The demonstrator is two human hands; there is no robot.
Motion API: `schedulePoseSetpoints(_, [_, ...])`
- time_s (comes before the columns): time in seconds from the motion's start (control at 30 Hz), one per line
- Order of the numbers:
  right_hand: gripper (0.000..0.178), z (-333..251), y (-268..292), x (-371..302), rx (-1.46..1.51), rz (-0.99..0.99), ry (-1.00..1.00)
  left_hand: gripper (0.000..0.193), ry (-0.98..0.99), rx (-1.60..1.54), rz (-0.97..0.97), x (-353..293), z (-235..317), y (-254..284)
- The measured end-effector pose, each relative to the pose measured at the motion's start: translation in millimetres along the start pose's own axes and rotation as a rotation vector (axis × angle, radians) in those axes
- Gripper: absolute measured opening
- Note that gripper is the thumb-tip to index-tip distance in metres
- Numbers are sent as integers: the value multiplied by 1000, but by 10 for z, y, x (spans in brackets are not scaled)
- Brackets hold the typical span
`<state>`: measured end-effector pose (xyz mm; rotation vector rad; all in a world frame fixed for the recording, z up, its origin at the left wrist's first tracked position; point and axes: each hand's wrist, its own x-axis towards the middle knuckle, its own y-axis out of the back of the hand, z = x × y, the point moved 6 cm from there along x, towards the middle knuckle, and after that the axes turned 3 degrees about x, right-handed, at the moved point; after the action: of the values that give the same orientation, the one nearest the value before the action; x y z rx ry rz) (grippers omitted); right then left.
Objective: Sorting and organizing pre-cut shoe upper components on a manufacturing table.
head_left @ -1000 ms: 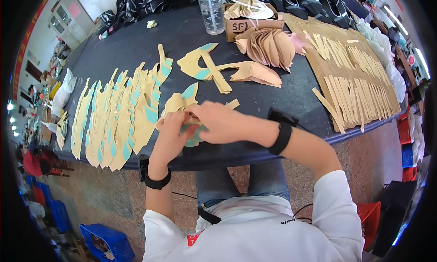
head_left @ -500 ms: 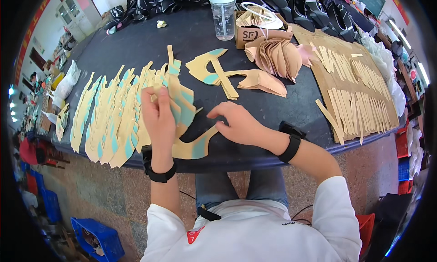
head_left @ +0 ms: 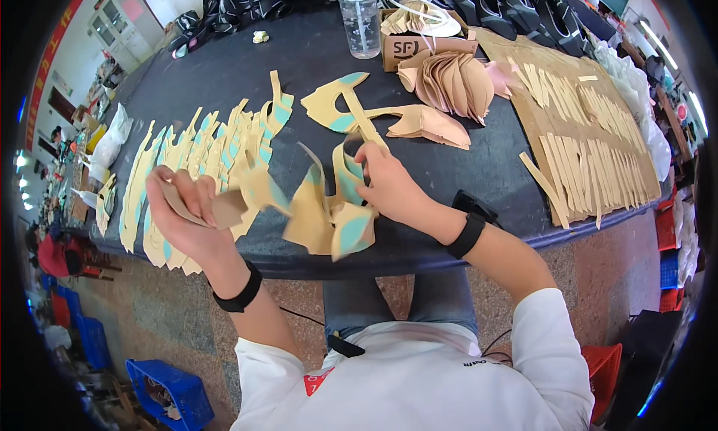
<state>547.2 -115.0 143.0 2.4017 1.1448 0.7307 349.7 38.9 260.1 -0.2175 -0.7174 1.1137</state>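
My left hand is closed on a beige shoe-upper piece, its brown underside folded toward me. It hovers over the near end of a long overlapping row of beige upper pieces with teal patches. My right hand grips the edge of another curling upper piece, beige and teal, which stands bent up between my hands. The fingertips on that side are partly hidden behind the material. Just beyond the right hand lie a flat upper piece and a narrow beige strip.
A brown board at the right carries rows of narrow strips. Fanned pinkish-brown pieces lie before a cardboard box, beside a lidded clear bottle. Black shoes line the far edge. A blue crate stands on the floor.
My left hand has swung left and nearer, carrying a piece from the bunch. My right hand has moved slightly right and taken hold of a piece, which now curls up off the table.
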Motion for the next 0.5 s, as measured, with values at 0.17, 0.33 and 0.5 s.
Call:
schedulePoseSetpoints(0.17, [23, -139, -58, -40, -104, -66, 69, 24, -98, -255, -132, 122, 222, -49])
schedulePoseSetpoints(0.33, [43, -756, 364, -300, 315, -76, 263, 31, 124, 80, -261, -343, -144, -600])
schedulePoseSetpoints(0.5, [91, -934, 391, -635, 922, -453, -33, 36, 696, -953, -537, -932, -101, -1162])
